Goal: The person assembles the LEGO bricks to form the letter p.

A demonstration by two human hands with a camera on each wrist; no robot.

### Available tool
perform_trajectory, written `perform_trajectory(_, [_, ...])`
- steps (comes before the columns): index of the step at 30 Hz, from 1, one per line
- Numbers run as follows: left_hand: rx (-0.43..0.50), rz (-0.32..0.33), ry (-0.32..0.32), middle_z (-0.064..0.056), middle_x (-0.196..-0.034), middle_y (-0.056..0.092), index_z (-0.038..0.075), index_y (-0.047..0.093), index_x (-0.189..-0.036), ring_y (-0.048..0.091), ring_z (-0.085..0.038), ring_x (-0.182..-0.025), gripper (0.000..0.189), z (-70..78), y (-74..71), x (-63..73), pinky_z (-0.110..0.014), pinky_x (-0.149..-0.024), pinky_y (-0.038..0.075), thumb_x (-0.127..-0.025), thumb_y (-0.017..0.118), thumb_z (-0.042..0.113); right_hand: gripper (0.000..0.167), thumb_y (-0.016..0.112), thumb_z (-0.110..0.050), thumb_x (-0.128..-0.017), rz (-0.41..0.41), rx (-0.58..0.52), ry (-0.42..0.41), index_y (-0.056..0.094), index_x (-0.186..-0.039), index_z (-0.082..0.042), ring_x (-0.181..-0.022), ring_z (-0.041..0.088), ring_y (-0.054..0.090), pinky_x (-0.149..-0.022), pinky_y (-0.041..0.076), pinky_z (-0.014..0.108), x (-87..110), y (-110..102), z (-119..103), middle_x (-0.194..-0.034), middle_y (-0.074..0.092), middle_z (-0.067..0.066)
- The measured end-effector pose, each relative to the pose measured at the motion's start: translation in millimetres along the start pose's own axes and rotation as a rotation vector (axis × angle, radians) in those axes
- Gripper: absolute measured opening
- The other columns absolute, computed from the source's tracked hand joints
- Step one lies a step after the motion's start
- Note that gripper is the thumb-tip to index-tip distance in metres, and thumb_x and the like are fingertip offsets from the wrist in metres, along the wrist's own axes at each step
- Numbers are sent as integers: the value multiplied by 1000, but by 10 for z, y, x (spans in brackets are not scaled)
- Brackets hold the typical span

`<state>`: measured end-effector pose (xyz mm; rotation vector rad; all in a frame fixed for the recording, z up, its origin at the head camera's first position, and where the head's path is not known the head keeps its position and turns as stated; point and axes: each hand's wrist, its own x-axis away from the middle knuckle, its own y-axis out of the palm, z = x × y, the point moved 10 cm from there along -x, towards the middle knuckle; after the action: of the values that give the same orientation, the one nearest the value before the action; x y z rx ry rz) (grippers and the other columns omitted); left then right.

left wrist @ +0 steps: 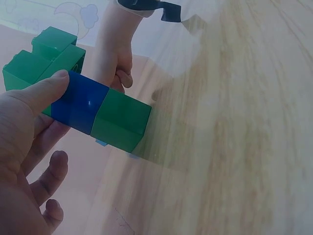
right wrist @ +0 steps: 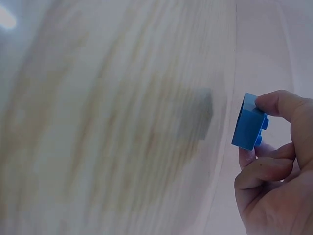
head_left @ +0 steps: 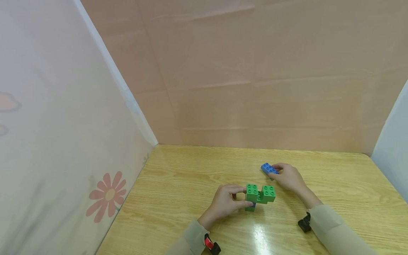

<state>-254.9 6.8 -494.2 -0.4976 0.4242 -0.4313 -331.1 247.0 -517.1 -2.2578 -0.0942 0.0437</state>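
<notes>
My left hand (head_left: 224, 202) pinches a small structure of toy building bricks (head_left: 251, 193) between thumb and fingers. Green bricks with studs form its top and stick out to the right; below them come a dark blue brick (left wrist: 80, 100) and a green brick (left wrist: 121, 120) at the bottom. In the left wrist view the thumb presses at the seam above the blue brick. Farther back and to the right, my right hand (head_left: 290, 177) pinches a blue brick (head_left: 268, 168) by its near end, studs up. The right wrist view shows this blue brick (right wrist: 249, 125) raised over the table.
Both hands work above a wood-grain table (head_left: 185, 170). A tan cloth wall (head_left: 255, 88) rises behind its far edge, and a pale wall with a printed flower (head_left: 109, 194) borders the left. Another pale wall (head_left: 392, 148) stands at the right.
</notes>
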Motion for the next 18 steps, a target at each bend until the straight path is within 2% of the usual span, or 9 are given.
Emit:
perform_trajectory(8, [10, 1, 5, 19, -115, 72, 22, 78, -122, 58, -3, -77, 43, -8, 5, 4, -19, -68, 49, -84, 88, 38, 57, 73, -39, -97, 39, 23, -49, 64, -135, 2, -124, 54, 54, -95, 43, 71, 57, -97, -62, -133, 61, 30])
perform_trajectory(10, [17, 3, 5, 18, -116, 72, 21, 78, -122, 59, -4, -78, 43, -11, 6, 5, -19, -68, 50, -84, 88, 38, 55, 74, -38, -97, 52, 26, -76, 65, -135, 1, -118, 50, 58, -88, 48, 65, 83, -147, -111, -132, 62, 29])
perform_trajectory(12, [20, 3, 6, 18, -116, 72, 21, 78, -122, 60, -5, -79, 43, -11, 7, 7, -19, -68, 50, -84, 88, 38, 54, 74, -37, -96, 62, 23, -103, 66, -134, 1, -108, 44, 62, -78, 52, 54, 109, -198, -159, -129, 63, 28])
perform_trajectory(15, [27, 6, 5, 17, -116, 73, 20, 78, -122, 61, -6, -79, 43, -15, 7, 11, -20, -68, 51, -84, 88, 37, 53, 75, -36, -96, 70, 12, -134, 66, -134, 0, -94, 33, 62, -66, 47, 39, 154, -267, -237, -130, 62, 27])
perform_trajectory(18, [29, 7, 3, 17, -115, 73, 20, 79, -121, 60, -5, -78, 42, -22, 7, 14, -20, -68, 50, -84, 88, 37, 52, 75, -36, -96, 80, 12, -160, 66, -134, -2, -88, 27, 61, -63, 46, 33, 204, -328, -317, -131, 62, 27])
